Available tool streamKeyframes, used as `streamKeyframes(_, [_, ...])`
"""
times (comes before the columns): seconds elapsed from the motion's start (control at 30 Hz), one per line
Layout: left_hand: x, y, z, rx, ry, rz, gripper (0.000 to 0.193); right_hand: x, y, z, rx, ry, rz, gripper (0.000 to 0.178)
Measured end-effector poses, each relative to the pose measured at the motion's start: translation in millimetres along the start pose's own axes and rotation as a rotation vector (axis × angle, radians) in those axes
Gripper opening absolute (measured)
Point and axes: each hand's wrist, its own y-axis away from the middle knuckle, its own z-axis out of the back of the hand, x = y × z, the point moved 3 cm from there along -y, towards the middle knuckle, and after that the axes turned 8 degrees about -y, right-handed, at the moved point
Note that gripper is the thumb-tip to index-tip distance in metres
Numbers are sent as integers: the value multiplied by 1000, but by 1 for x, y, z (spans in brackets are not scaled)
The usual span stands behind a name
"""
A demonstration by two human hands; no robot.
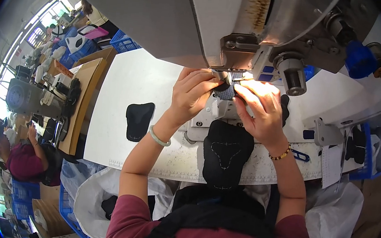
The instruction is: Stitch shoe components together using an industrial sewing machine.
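Both my hands are at the needle area of a large sewing machine (235, 53), pinching a dark blue-grey fabric piece (225, 93) between them. My left hand (192, 93) grips its left side, fingertips close under the machine head. On the other side, my right hand (262, 109) has its thumb and fingers closed on the piece's right edge. The needle itself is hidden. Nearer to me, a black padded fabric piece (226, 153) with light stitching hangs over the table's front edge. Another black piece (139, 121) lies flat left of my left forearm.
The white worktable (119, 82) has a ruler strip along its front edge. Blue thread snips (300, 155) lie beside my right wrist. A blue crate (370, 153) stands at the right; white sacks (102, 191) hang below the table. Another person (26, 159) sits at the left.
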Motion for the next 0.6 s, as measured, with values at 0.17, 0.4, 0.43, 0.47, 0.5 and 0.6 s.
streamKeyframes(0.17, [10,9,-9,44,171,279,28,-9,3,-1,-28,-70,-29,30])
streamKeyframes(0.4, [12,-4,4,115,179,138,24,-13,0,1,7,-111,-46,30])
streamKeyframes(0.43, [12,-5,5,120,178,117,24,-12,1,0,-2,-106,-32,30])
streamKeyframes(0.47, [13,-5,6,112,173,120,24,-12,1,-1,3,-108,-24,30])
streamKeyframes(0.5, [13,-5,6,119,184,123,26,-12,1,-1,-14,-94,-21,32])
streamKeyframes(0.6, [11,-7,10,137,157,95,27,-12,4,-4,-49,-49,-10,34])
